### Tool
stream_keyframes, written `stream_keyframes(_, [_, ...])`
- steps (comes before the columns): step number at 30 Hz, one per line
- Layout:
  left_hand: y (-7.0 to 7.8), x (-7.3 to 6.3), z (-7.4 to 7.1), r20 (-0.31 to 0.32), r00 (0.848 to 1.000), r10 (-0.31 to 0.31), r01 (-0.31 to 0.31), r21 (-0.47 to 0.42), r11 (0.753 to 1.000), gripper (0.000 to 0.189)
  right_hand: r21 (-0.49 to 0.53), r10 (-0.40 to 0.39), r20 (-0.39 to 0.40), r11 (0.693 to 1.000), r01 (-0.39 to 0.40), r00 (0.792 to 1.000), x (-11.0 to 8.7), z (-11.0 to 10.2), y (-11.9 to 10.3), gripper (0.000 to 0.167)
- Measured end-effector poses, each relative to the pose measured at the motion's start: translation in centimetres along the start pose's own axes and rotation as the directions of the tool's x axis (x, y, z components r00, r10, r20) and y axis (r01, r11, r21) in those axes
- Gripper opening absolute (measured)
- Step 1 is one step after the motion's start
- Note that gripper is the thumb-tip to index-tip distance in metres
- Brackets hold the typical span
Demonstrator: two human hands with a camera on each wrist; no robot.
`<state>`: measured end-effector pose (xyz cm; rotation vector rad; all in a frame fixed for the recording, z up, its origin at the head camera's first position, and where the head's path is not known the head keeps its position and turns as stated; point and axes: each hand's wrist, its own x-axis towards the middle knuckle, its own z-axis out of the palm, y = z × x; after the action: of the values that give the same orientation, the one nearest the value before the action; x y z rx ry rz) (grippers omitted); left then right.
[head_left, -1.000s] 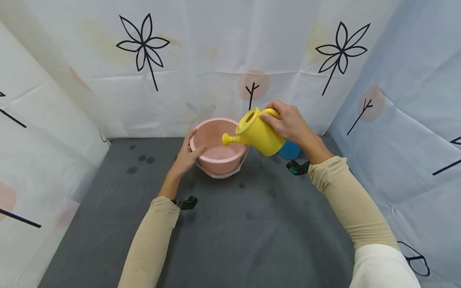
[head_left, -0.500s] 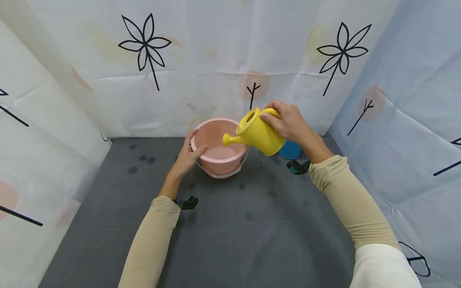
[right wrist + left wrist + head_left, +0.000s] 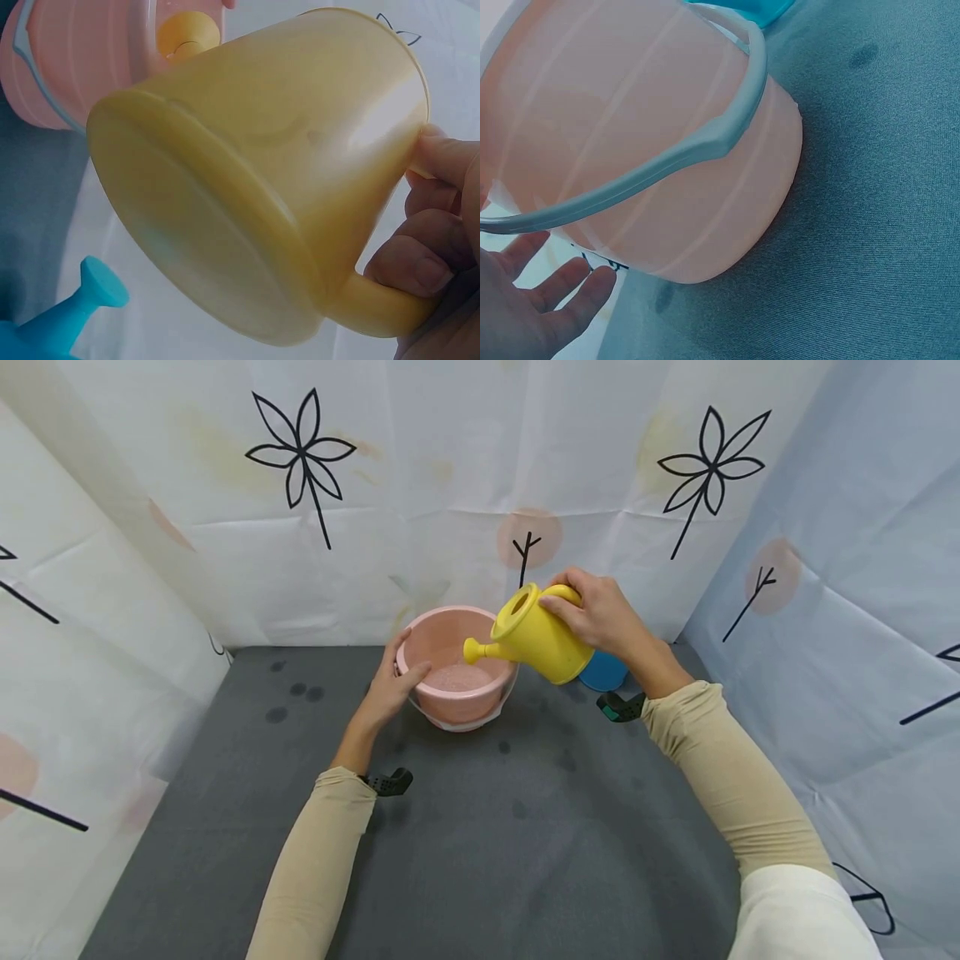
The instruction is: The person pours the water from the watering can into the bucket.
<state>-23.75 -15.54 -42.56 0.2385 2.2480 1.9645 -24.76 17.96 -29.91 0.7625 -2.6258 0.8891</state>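
Note:
My right hand (image 3: 596,610) grips the handle of a yellow watering can (image 3: 543,639), fingers curled round it in the right wrist view. The can tilts left, its sprinkler head (image 3: 471,651) over the opening of a pink bucket (image 3: 459,702). Rippled water (image 3: 457,677) shows at the bucket's bottom. With the thumb over the rim and fingers along the outside, my left hand (image 3: 386,689) holds the bucket's left side. A pale carrying handle (image 3: 705,146) hangs down the bucket's outer wall in the left wrist view.
Behind the yellow can stands a blue watering can (image 3: 603,672), its spout (image 3: 82,300) visible in the right wrist view. Dark wet spots (image 3: 276,715) mark the grey tabletop (image 3: 480,843). White printed cloth (image 3: 450,460) hangs at the back and both sides.

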Motion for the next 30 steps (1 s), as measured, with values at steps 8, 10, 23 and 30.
stream_keyframes(8, [0.6, -0.1, -0.3, 0.006, 0.999, -0.033, 0.033, 0.036, 0.999, 0.080, 0.004, 0.012, 0.011, 1.000, -0.013, 1.000, 0.2, -0.2, -0.3, 0.025])
stream_keyframes(10, [0.6, -0.1, -0.3, 0.005, 0.999, -0.034, 0.034, 0.044, 0.998, 0.079, 0.003, 0.019, 0.015, 1.000, -0.019, 1.000, 0.2, -0.1, -0.3, 0.026])
stream_keyframes(23, [0.0, -0.1, 0.0, -0.025, 0.999, -0.026, 0.028, 0.084, 0.996, 0.074, -0.021, 0.023, 0.034, 1.000, -0.023, 0.999, 0.3, -0.2, -0.4, 0.026])
stream_keyframes(30, [-1.8, 0.9, -0.3, -0.027, 1.000, -0.006, 0.008, 0.068, 0.998, 0.075, -0.017, 0.031, 0.049, 0.999, -0.030, 0.998, 0.4, -0.2, -0.5, 0.027])
